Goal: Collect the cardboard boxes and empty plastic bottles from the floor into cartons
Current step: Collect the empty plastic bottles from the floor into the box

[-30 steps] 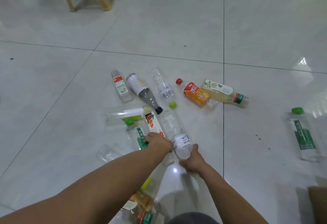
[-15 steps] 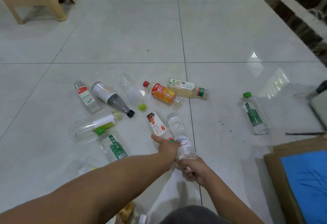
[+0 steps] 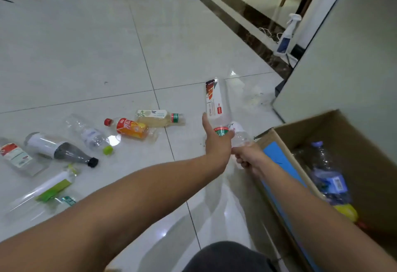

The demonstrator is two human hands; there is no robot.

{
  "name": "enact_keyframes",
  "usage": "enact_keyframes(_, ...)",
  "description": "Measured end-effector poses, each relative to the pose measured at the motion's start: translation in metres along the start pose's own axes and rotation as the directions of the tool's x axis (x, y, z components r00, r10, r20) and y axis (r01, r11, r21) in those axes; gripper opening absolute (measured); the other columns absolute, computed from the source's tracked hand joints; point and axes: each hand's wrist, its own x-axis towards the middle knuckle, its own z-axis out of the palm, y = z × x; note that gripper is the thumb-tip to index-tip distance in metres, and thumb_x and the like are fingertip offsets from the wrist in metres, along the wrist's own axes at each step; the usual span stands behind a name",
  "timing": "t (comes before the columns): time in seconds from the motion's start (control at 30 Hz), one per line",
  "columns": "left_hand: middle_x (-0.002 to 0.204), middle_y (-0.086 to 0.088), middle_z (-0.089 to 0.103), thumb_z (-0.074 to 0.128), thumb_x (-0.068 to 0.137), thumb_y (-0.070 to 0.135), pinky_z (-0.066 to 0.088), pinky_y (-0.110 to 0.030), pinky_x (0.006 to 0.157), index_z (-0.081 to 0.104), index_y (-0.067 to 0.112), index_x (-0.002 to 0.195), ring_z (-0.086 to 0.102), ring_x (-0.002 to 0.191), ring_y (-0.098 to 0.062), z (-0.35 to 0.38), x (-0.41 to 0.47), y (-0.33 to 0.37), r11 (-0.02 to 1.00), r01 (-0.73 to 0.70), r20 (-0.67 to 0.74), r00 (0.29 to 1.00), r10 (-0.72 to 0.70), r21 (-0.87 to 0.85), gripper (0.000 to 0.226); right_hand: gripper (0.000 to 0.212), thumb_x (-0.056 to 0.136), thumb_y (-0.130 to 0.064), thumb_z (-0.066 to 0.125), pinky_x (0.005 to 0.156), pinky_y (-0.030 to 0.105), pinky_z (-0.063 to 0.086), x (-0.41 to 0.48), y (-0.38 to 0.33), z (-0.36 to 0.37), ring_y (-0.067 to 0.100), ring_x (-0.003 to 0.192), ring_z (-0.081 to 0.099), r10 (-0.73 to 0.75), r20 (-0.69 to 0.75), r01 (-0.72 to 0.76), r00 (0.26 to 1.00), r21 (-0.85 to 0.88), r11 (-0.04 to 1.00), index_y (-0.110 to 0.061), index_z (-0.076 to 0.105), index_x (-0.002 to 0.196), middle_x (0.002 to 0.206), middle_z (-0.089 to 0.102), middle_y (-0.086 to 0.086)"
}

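Floor, far left: clear bottle with a red-and-white label, lying flat; its print is too small to read.
Beside it: dark bottle with a white label and black cap, lying flat, cap pointing right.
Below these: clear bottle with a white and green label, lying flat; writing not legible.
Next right: clear water bottle with a lime cap, pale blue-white label, unreadable.
Next right: orange-labelled bottle with a red cap; the label carries large white characters, not legible.
Touching it behind: pale yellow drink bottle, white label with a leaf design, red-and-green neck band.
Centre right: left hand closed around the neck of a tall clear bottle with a white, red and brown label, held upright above the tiled floor, forefinger extended; label text unreadable.
Just beside: right hand gripping a clear bottle, blurred.
Right: open cardboard carton, blue inner flap, containing a crushed bottle with a blue label.
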Motion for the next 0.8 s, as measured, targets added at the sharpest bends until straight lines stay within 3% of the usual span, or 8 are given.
enact_keyframes(0.07,0.146,-0.001,0.040,0.060,0.091,0.009,0.048,-0.040,0.098,0.004,0.040,0.149,0.050,0.121,-0.022,0.023,-0.006,0.016,0.998,-0.068,0.048,0.997,0.067,0.017,0.086,0.028,0.078,-0.005,0.066,0.034,0.015,0.022,-0.011,-0.014,-0.024,0.006,0.031,0.034,-0.072,-0.100,0.070,0.992,-0.027,0.997,-0.017,0.045,0.064,0.046,0.042,0.001)
enact_keyframes(0.2,0.149,0.001,0.037,0.060,0.091,0.006,0.047,-0.034,0.093,0.001,0.040,0.150,0.049,0.114,-0.013,0.061,-0.022,0.039,0.973,-0.223,0.180,0.961,0.211,0.052,0.090,0.022,0.078,-0.004,0.059,0.033,0.016,0.023,-0.031,-0.025,-0.061,0.010,0.040,0.033,-0.115,-0.300,0.134,0.947,0.043,0.990,-0.016,0.047,0.065,0.052,0.044,0.003)
enact_keyframes(0.3,0.150,0.000,0.036,0.062,0.090,0.011,0.046,-0.041,0.098,0.000,0.039,0.150,0.048,0.126,-0.021,0.083,-0.033,0.048,0.940,-0.319,0.321,0.909,0.268,0.119,0.091,0.019,0.079,-0.002,0.056,0.032,0.013,0.021,-0.044,-0.018,-0.080,0.008,0.035,0.034,-0.034,-0.417,0.131,0.908,0.205,0.970,-0.015,0.048,0.067,0.050,0.045,0.002)
enact_keyframes(0.4,0.147,0.000,0.042,0.060,0.092,0.020,0.045,-0.041,0.101,-0.004,0.038,0.151,0.051,0.125,-0.025,0.099,-0.043,0.043,0.898,-0.368,0.472,0.853,0.223,0.240,0.088,0.016,0.079,-0.003,0.063,0.031,0.010,0.021,-0.053,-0.001,-0.097,0.004,0.025,0.033,0.096,-0.514,0.144,0.852,0.408,0.902,-0.012,0.050,0.076,0.050,0.046,0.003)
enact_keyframes(0.5,0.138,-0.003,0.049,0.056,0.094,0.027,0.040,-0.034,0.099,-0.002,0.030,0.151,0.052,0.121,-0.027,0.112,-0.053,0.025,0.751,-0.501,0.599,0.781,0.179,0.429,0.081,0.022,0.078,-0.005,0.068,0.030,0.008,0.021,-0.057,0.025,-0.119,0.004,0.023,0.032,0.282,-0.525,0.138,0.803,0.625,0.769,-0.012,0.049,0.069,0.043,0.046,-0.001)
enact_keyframes(0.6,0.140,-0.018,0.042,0.054,0.094,0.030,0.021,-0.052,0.110,-0.009,0.026,0.151,0.037,0.130,-0.035,0.126,-0.057,0.018,0.449,-0.647,0.632,0.746,0.208,0.616,0.085,0.027,0.089,-0.013,0.060,0.026,0.011,0.022,-0.062,0.055,-0.144,0.003,0.023,0.033,0.402,-0.434,0.056,0.806,0.733,0.678,-0.014,0.045,0.067,0.057,0.041,-0.003)
enact_keyframes(0.7,0.143,-0.021,0.033,0.051,0.096,0.026,0.021,-0.047,0.108,-0.017,0.020,0.150,0.028,0.131,-0.034,0.133,-0.055,0.023,0.297,-0.736,0.692,0.675,0.255,0.609,0.088,0.031,0.093,-0.007,0.053,0.034,0.013,0.029,-0.066,0.086,-0.154,0.006,0.030,0.038,0.489,-0.468,0.053,0.736,0.760,0.648,-0.012,0.043,0.064,0.044,0.044,-0.001)
enact_keyframes(0.8,0.140,-0.019,0.032,0.049,0.096,0.026,0.025,-0.044,0.104,-0.019,0.016,0.150,0.030,0.126,-0.032,0.134,-0.050,0.017,0.167,-0.779,0.742,0.627,0.237,0.605,0.087,0.032,0.096,-0.010,0.052,0.036,0.017,0.030,-0.064,0.103,-0.155,0.005,0.019,0.034,0.516,-0.488,0.034,0.704,0.749,0.662,-0.011,0.043,0.065,0.025,0.038,-0.004)
